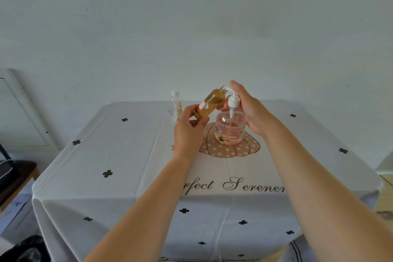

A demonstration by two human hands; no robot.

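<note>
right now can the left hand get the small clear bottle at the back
Probably not yet: the left hand grips the amber bottle, though the clear bottle stands unblocked beyond it.
</note>
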